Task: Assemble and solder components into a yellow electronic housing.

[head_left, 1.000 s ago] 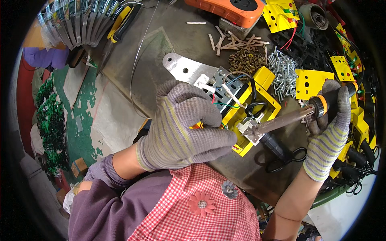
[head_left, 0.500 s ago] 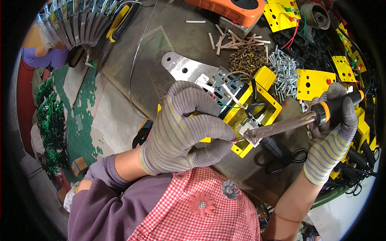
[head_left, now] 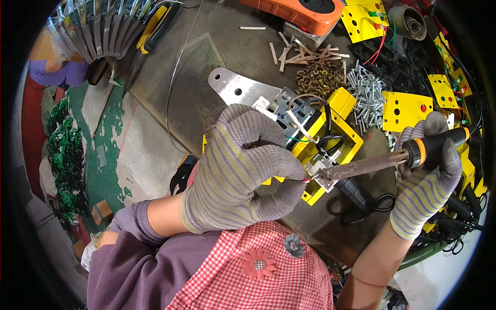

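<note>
My right hand (head_left: 424,178), in a striped grey glove, is wrapped round the black handle of a soldering iron (head_left: 369,166). Its hot end points left and meets a small white and metal part (head_left: 316,166) in a yellow housing (head_left: 354,143). My left hand (head_left: 243,165), gloved alike, pinches a thin red wire (head_left: 307,181) beside the iron's tip. Whether the tip touches the wire I cannot tell. A silver metal plate (head_left: 243,89) joins the housing behind my left hand, and a white-sleeved lead (head_left: 301,124) and black cable lie across it.
Brass screws (head_left: 315,78), silver screws (head_left: 366,98) and pale strips (head_left: 283,58) lie beyond the housing. Yellow panels (head_left: 407,116) and black cords crowd the right. An orange tool (head_left: 292,13) stands at the far side; a yellow-handled saw (head_left: 152,31) lies at far left.
The soldering iron's handle and my right hand have dropped slightly, with the tip a little lower. My left hand has shifted slightly right, the red wire still pinched.
</note>
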`<state>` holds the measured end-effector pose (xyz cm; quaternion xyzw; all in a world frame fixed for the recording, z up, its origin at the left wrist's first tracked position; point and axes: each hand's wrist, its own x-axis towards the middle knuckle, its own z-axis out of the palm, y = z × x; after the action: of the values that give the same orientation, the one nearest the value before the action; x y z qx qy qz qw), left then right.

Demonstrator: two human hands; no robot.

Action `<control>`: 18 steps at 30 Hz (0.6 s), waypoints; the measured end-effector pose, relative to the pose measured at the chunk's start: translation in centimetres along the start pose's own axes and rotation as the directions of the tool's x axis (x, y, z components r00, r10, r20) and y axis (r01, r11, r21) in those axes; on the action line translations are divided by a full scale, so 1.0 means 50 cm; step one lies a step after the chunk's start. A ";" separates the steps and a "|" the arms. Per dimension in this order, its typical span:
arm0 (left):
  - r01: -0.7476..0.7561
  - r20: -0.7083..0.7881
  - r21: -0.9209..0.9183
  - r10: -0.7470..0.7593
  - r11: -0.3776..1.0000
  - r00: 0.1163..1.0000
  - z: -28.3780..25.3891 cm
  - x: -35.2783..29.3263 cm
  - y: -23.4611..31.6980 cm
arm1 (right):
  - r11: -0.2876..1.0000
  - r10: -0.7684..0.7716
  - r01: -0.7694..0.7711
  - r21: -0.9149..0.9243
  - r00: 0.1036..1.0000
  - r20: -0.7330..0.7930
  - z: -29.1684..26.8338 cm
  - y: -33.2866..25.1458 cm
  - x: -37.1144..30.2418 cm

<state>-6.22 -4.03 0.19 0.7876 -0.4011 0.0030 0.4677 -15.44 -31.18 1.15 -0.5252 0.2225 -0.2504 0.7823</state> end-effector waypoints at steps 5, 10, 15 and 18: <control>-0.006 0.068 0.030 0.004 1.000 0.998 -0.008 0.005 0.006 | 0.999 0.022 -0.026 0.043 0.996 0.089 -0.006 -0.010 0.002; -0.005 0.076 0.089 -0.001 0.996 0.997 -0.006 0.017 0.015 | 0.993 -0.011 -0.003 0.119 0.993 0.116 -0.021 0.003 0.002; -0.013 0.169 0.112 -0.006 0.994 0.986 -0.015 0.020 0.021 | 0.980 0.029 -0.040 0.196 0.998 0.059 -0.038 -0.004 -0.001; -0.022 0.188 0.132 -0.003 0.991 0.982 -0.017 0.024 0.022 | 0.963 0.051 -0.082 0.258 0.991 0.123 -0.036 -0.006 0.001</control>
<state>-5.80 -4.41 1.96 0.8120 -0.4460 -0.0421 0.3741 -16.56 -32.56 0.82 -0.4226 0.1595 -0.2205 0.8645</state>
